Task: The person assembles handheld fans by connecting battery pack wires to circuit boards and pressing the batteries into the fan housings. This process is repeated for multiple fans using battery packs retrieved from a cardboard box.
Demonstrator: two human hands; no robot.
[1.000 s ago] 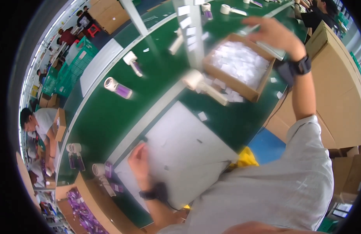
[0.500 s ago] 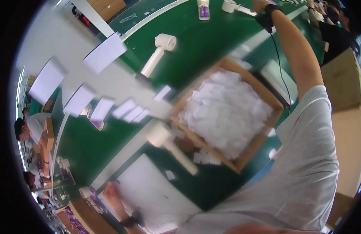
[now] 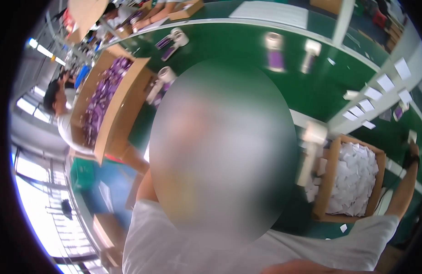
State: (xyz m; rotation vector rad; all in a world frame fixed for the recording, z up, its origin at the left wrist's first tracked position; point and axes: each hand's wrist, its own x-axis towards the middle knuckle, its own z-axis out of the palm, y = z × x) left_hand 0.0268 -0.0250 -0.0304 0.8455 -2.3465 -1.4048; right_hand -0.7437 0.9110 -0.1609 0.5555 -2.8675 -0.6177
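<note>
My left forearm (image 3: 148, 186) runs up into a large blurred oval in the middle of the picture. The left hand is hidden in that blur, and so is anything it may hold. My right arm stretches far out to the right. At its end my right hand (image 3: 413, 149) is small and smeared, right beside a white piece (image 3: 412, 136). Whether its fingers close on that piece is not clear. Between the oval and a carton of white paper slips (image 3: 353, 182), a white hair dryer (image 3: 311, 148) stands on the green bench.
An open carton (image 3: 122, 109) full of purple-and-white packs stands at left. More hair dryers (image 3: 310, 55) and a purple-labelled one (image 3: 275, 52) are on the green belt. White cards (image 3: 385, 83) stick to a post. Co-workers (image 3: 161, 11) sit across the line.
My view has swung left, so the paper carton and right arm now lie at the right edge. The left hand, visible before over a white sheet, is now lost in blur.
</note>
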